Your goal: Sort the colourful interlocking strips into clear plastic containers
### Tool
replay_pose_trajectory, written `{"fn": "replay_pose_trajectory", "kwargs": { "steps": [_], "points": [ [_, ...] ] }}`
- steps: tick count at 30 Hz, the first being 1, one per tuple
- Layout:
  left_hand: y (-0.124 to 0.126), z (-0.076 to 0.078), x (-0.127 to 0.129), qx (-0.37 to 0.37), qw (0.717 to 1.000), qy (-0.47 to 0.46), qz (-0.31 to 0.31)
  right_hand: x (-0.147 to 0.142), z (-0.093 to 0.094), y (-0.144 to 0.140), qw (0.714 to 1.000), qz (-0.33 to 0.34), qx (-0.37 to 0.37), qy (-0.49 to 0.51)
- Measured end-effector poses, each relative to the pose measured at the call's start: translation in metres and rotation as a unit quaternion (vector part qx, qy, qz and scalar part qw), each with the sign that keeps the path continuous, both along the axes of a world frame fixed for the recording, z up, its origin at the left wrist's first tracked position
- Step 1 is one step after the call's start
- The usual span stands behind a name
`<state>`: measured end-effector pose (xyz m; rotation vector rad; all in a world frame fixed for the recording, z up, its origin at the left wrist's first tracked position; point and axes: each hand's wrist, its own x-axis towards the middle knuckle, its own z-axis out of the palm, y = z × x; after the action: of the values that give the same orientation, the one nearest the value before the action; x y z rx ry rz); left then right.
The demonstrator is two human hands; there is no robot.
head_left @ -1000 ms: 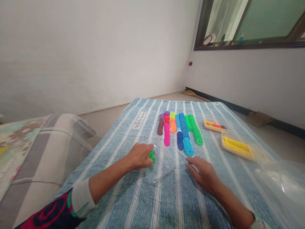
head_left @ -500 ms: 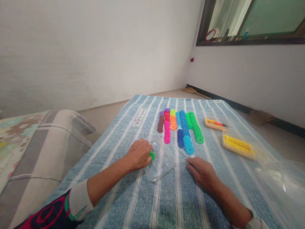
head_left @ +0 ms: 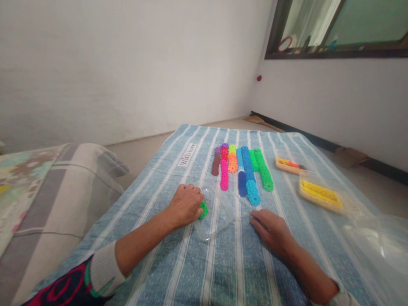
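Left hand (head_left: pixel 186 205) is gripping green discs (head_left: pixel 203 210) with bent fingers at the left side of the clear tray (head_left: pixel 217 219), seemingly holding them together; right hand (head_left: pixel 270 229), half-open and apparently empty, is resting right of the tray, perhaps for support.

At the upper right of the frame I see a window (head_left: pixel 369 21) with dark frame, and by its lower left corner a red-rimmed oval object (head_left: pixel 284 44), perhaps a mirror. Below it, a small red thing (head_left: pixel 259 78) is on the white wall (head_left: pixel 143 55). At the left edge lie a checked blanket (head_left: pixel 68 195) and a floral cloth (head_left: pixel 30 172).
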<state>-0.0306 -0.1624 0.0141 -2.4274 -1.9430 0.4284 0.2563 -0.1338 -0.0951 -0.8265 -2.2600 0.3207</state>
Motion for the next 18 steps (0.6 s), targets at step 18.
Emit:
{"fn": "replay_pose_trajectory", "kwargs": {
  "steps": [18],
  "points": [
    [-0.0012, -0.0024, 0.0046, 0.013, 0.999, -0.030, 0.022, -0.0023, 0.0027, 0.0013, 1.000, -0.005, 0.007, -0.009]
  ]
}}
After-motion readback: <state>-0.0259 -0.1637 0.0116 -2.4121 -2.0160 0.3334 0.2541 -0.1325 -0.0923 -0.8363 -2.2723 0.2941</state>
